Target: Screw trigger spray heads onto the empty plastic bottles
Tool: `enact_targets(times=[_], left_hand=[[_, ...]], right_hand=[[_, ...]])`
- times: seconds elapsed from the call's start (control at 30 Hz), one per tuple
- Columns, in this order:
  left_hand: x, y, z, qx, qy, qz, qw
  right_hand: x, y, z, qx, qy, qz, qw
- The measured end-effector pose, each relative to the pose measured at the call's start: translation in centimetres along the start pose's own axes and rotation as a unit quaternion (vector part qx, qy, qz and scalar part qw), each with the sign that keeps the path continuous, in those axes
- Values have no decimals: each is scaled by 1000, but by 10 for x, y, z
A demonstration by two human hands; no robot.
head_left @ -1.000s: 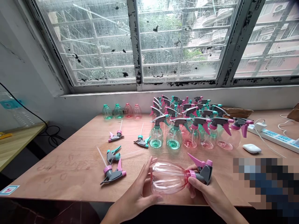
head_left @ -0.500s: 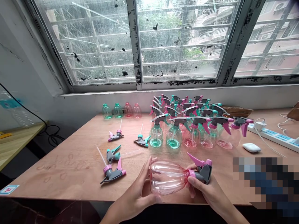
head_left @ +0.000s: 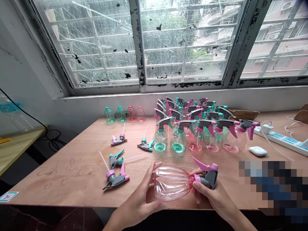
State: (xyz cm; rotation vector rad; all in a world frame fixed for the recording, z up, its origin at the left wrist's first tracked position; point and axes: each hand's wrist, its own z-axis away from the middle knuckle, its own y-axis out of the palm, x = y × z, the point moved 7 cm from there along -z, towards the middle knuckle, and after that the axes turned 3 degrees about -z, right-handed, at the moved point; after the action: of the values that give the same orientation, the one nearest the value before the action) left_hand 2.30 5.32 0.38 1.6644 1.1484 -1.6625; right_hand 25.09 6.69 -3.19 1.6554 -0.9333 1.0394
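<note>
A clear pink spray bottle (head_left: pixel 172 183) lies sideways between my hands above the table's front edge. My left hand (head_left: pixel 141 195) cups its base, thumb below and fingers behind. Around the pink collar, my right hand (head_left: pixel 213 197) pinches with thumb and fingers. The grey and pink spray head (head_left: pixel 209 175) sits on the neck, its trigger pointing up and back. Left of the bottle lie loose spray heads: a pink and grey one (head_left: pixel 115 179), a teal and grey one (head_left: pixel 116 159), a teal one (head_left: pixel 145 145) farther back and another pink one (head_left: pixel 118 140).
Several green and pink bottles with spray heads (head_left: pixel 179 141) stand grouped behind my hands. Bottles without heads (head_left: pixel 131 114) line the wall at back left. At right are a white power strip (head_left: pixel 284 139), a white case (head_left: pixel 258 151) and a blurred-out patch.
The view has shifted very slightly. Both hands keep the same hold on the spray bottle, and nothing on the table has visibly moved.
</note>
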Motion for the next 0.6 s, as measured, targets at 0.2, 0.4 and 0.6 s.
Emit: enact_targets(times=[0.2,0.4,0.6], left_hand=[[-2,1,0,-9,18,-36,999],[1,2,-1,9,9,-42,999],[1,0,-1,12,-21,-6,1000]], right_hand=[[-2,-2,0,3,2,-12,1000],[-1,-1,0,2,-1,1,1000],[1,0,-1,12,-7,5,1000]])
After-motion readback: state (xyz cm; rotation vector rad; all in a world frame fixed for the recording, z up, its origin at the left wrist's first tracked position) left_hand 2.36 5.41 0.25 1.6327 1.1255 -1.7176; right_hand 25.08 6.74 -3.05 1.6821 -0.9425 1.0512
